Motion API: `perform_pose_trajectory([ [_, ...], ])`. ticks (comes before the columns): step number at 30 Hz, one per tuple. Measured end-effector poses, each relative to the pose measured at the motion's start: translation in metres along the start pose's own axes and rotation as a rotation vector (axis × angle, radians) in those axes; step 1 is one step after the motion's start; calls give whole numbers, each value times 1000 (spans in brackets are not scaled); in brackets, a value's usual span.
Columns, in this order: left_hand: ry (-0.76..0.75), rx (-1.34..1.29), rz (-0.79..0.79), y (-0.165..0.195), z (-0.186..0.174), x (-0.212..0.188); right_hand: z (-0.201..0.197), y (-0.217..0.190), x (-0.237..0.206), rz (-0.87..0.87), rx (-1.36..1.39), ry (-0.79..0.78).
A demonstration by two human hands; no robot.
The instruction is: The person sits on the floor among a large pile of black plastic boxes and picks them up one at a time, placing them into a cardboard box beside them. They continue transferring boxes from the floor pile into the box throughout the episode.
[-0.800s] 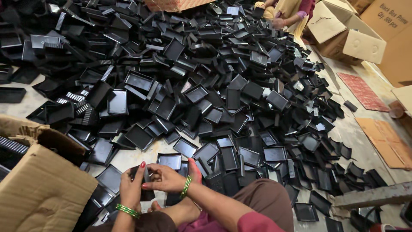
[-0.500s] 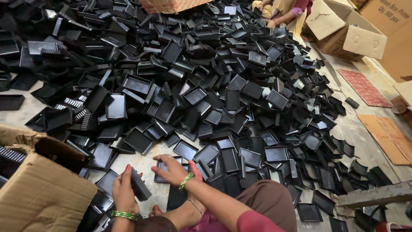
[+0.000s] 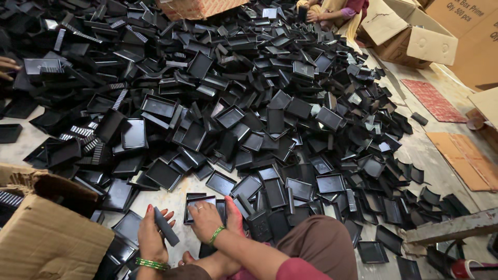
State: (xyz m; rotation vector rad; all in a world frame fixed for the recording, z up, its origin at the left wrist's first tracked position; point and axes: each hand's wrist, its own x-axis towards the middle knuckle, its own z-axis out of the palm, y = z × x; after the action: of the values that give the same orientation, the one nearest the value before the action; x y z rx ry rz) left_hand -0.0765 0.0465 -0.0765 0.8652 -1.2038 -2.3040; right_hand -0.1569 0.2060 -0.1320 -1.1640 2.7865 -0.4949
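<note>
A huge heap of black plastic trays (image 3: 244, 103) covers the floor in front of me. My left hand (image 3: 150, 236) grips a black tray (image 3: 167, 227) edge-on, low at the left near the cardboard box. My right hand (image 3: 205, 220) lies palm down on another black tray (image 3: 199, 203) flat on the floor at the heap's near edge. Both wrists wear green bangles. My knee in brown cloth (image 3: 321, 243) is to the right of the hands.
An open cardboard box (image 3: 46, 238) with black parts inside stands at lower left. More cardboard boxes (image 3: 415, 36) stand at upper right beside a seated person (image 3: 337, 13). Another person's fingers (image 3: 8, 67) show at the left edge. Flat cardboard (image 3: 461, 155) lies on the right.
My left hand has kept hold of its tray and turned it on edge. My right hand has moved forward from the left hand and come down onto a tray on the floor.
</note>
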Motion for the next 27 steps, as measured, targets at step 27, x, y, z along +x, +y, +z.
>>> perform_pose_trajectory([
  [27,8,118,-31,-66,15,9,-29,48,1,248,674,257],
])
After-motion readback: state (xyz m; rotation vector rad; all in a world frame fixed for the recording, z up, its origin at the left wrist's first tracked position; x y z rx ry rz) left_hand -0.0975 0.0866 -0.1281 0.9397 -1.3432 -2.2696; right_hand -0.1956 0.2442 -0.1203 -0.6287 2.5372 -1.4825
